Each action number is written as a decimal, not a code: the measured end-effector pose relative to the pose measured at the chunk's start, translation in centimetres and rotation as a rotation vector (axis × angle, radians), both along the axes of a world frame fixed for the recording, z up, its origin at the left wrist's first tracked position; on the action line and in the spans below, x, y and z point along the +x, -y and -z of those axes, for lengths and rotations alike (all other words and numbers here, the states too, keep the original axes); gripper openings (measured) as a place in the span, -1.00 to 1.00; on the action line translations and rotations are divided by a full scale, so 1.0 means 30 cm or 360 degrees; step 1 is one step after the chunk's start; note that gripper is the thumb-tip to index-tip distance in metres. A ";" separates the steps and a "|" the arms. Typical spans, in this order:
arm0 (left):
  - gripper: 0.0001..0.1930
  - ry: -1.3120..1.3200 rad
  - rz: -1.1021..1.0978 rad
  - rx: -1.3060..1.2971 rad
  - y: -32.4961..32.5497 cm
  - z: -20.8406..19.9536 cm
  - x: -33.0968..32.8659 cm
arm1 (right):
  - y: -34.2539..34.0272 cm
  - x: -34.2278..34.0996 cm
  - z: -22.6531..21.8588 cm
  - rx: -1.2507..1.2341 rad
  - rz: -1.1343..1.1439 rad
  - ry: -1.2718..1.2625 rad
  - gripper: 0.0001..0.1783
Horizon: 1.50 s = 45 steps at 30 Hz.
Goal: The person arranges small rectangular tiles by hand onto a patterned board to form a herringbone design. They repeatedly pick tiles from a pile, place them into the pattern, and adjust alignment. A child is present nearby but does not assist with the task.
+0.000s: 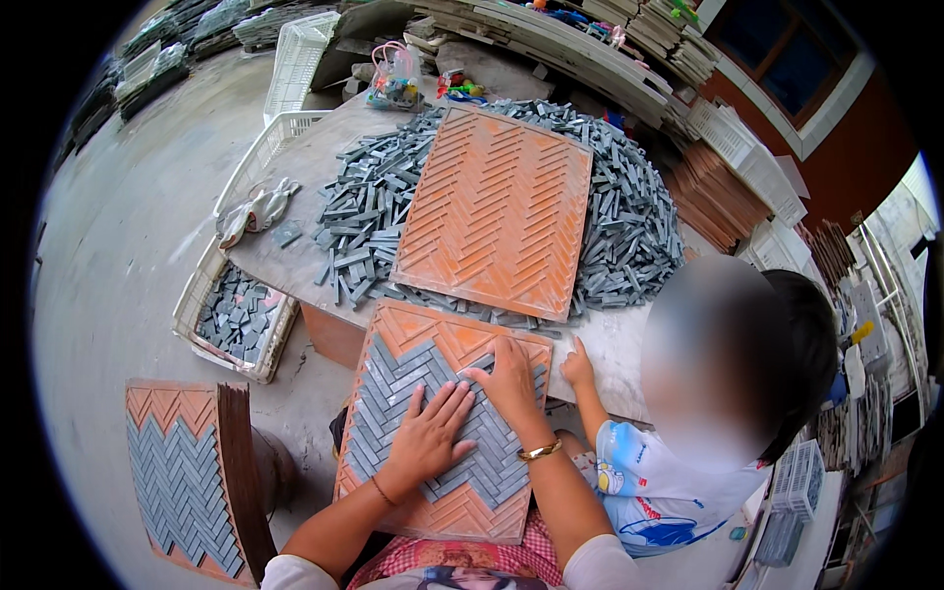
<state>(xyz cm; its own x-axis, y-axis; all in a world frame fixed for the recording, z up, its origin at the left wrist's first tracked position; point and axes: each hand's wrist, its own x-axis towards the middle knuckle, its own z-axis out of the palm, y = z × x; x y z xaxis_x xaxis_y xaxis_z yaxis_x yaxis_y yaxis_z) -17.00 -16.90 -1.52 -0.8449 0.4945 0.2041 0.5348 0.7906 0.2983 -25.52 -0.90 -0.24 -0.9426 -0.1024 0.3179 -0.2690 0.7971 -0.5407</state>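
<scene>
An orange herringbone-grooved mould tray rests across my lap. Narrow grey stone strips fill its middle in a zigzag pattern, while orange grooves show bare at the top and bottom. My left hand lies flat on the strips with its fingers stretched out. Over the tray's upper right, my right hand presses down, fingers bent and thumb spread to the left; I see nothing held in it. Beyond the tray, a second orange mould with unfilled grooves lies on a big heap of loose grey strips.
A person stands close at my right, one hand pointing near the tray. To the left are a stack of filled moulds and a white crate of dark stone pieces. A plastic bag sits at the table's back.
</scene>
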 end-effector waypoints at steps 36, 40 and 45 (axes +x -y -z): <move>-0.79 -0.0332 -0.0762 0.0723 0.086 0.017 -0.256 | -0.114 0.430 0.123 -0.0915 0.0087 0.0164 -0.89; -0.79 -0.0438 -0.0618 0.0871 0.096 -0.014 -0.256 | -0.122 0.431 0.124 -0.1106 0.0093 0.0221 -0.90; -0.81 0.1051 -0.0456 0.2318 0.116 -0.076 -0.071 | -0.140 0.441 0.118 -0.1354 0.0174 0.0408 -0.91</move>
<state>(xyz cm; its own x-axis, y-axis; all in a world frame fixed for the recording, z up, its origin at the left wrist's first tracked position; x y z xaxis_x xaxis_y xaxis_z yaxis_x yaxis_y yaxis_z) -19.14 -20.38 0.77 -0.9959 0.0368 -0.0825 -0.0898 -0.3056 0.9479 -12.28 3.29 -3.76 -0.9858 0.1663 0.0235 -0.0046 0.1131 -0.9936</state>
